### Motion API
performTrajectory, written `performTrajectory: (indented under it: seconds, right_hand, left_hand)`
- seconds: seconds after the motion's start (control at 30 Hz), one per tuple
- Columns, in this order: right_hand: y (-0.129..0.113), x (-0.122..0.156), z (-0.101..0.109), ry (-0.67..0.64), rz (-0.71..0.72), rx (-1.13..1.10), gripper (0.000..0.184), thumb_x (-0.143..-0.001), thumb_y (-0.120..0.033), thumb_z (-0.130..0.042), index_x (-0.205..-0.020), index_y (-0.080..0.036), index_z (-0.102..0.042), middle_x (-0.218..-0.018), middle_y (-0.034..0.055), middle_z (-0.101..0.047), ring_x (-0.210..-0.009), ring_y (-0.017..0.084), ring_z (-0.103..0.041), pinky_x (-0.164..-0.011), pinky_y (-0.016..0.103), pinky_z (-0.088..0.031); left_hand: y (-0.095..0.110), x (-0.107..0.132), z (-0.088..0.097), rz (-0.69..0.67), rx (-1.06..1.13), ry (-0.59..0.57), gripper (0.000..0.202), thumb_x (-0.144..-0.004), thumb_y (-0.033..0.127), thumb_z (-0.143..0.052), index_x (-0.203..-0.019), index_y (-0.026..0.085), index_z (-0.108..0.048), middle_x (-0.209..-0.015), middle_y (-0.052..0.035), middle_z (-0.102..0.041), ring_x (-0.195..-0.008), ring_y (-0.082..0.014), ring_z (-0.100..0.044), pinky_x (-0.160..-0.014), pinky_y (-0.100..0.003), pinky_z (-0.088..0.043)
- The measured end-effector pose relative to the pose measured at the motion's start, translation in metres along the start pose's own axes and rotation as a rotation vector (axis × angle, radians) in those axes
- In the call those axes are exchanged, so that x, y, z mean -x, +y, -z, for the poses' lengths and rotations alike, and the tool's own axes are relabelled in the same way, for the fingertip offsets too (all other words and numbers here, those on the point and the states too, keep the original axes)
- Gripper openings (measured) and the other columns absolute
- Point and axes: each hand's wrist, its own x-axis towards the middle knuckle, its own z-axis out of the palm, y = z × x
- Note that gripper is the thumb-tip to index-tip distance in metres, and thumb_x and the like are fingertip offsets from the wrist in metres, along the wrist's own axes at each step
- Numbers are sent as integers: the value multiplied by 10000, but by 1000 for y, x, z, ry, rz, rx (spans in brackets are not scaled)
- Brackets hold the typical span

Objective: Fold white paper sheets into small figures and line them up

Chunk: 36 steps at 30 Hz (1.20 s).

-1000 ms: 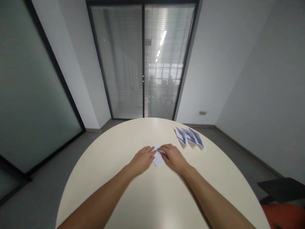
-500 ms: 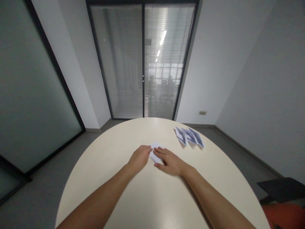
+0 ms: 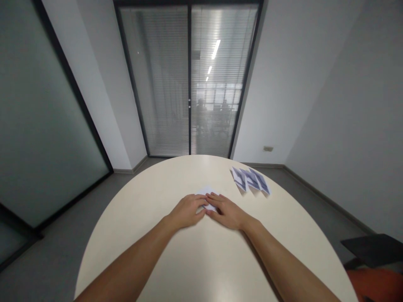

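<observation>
A small piece of folded white paper (image 3: 207, 191) lies on the table in front of me, largely covered by my fingers. From the left, my left hand (image 3: 188, 211) reaches over it with fingers stretched out, the tips touching those of the other hand. My right hand (image 3: 229, 212) rests flat on the paper's right side, fingers extended and thumb apart. Between the two hands a bit of the sheet shows. Its exact folds are hidden under the fingers.
Folded paper pieces with blue-grey printing (image 3: 252, 180) stand in a row at the right rear of the round cream table (image 3: 151, 251). Beyond is a glass door with blinds (image 3: 189, 126). At the lower right is a chair with an orange part (image 3: 374, 283).
My left hand has moved right and over the paper, its fingers now stretched out and meeting my right hand. The right hand has barely shifted. The row of folded papers stays put.
</observation>
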Motion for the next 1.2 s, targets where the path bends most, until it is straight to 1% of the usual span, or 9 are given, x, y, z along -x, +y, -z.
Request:
performTrajectory:
  seconds: [0.1,0.2,0.37,0.57,0.67,0.73,0.87,1.0,1.2]
  right_hand:
    - [3,-2,-1,7,3,-24,502,-1025,-464,-367,-1475,-258,-452,-1522,80,-444,-1424,288,-376,-1176,539,-275]
    - [6,-3,-3,37,25,-37,481,-1034,-446,-347,-1444,-247,-500,-1499,75,-474,-1408,266,-405,-1179,506,-297]
    - [4,-4,-3,76,55,-53,478,-1040,-435,-336,-1420,-221,-531,-1473,77,-507,-1386,241,-442,-1182,458,-320]
    - [1,-3,1,62,85,-60,433,-1021,-440,-403,-1377,-264,-574,-1459,53,-529,-1370,242,-458,-1178,458,-319]
    - [-1,-3,2,77,85,-82,416,-1025,-418,-392,-1342,-244,-599,-1425,63,-565,-1348,240,-479,-1166,439,-329]
    - [-3,-3,3,97,59,-116,407,-1033,-402,-365,-1298,-226,-619,-1370,79,-607,-1292,235,-526,-1129,415,-367]
    - [-3,-3,5,146,-58,-142,381,-1035,-387,-339,-1163,-194,-642,-1140,104,-691,-1054,228,-628,-960,375,-471]
    - [2,-3,3,174,-125,-119,347,-1030,-363,-348,-1138,-183,-624,-1082,106,-684,-998,223,-625,-915,352,-464]
    - [9,-4,-1,180,-176,-82,291,-1023,-338,-366,-1060,-192,-614,-952,82,-691,-872,207,-636,-795,310,-460]
  left_hand:
    - [-4,-1,-2,-41,-31,14,259,-957,261,-544,-1176,254,-683,-1301,-21,-654,-1192,-193,-595,-1063,-344,-439]
    - [-7,-3,-3,-52,-56,24,227,-956,220,-555,-1124,252,-704,-1241,-17,-683,-1141,-187,-621,-1026,-335,-461]
    - [-6,-5,-2,-12,-56,15,214,-967,212,-544,-1093,238,-715,-1184,-20,-709,-1075,-177,-652,-987,-315,-477]
    - [-4,-5,0,19,-45,26,221,-991,238,-514,-1108,232,-701,-1151,-16,-717,-1048,-169,-657,-968,-296,-470]
    - [-4,-4,0,42,-67,22,238,-1007,254,-481,-1129,236,-685,-1156,-17,-712,-1043,-171,-656,-947,-291,-470]
    - [-5,-4,0,68,-87,21,248,-1017,280,-461,-1123,235,-681,-1142,-19,-716,-1021,-179,-662,-932,-294,-470]
    - [-6,-4,-2,151,-118,12,254,-1025,290,-435,-1086,237,-676,-1066,-22,-734,-954,-186,-676,-874,-283,-474]
    - [-6,-5,-3,224,-124,21,233,-1020,286,-437,-1081,245,-658,-1003,-20,-739,-896,-186,-685,-809,-266,-472]
    - [-3,-5,-2,309,-96,42,236,-1016,294,-432,-1130,234,-629,-1005,-33,-742,-881,-200,-693,-767,-271,-469]
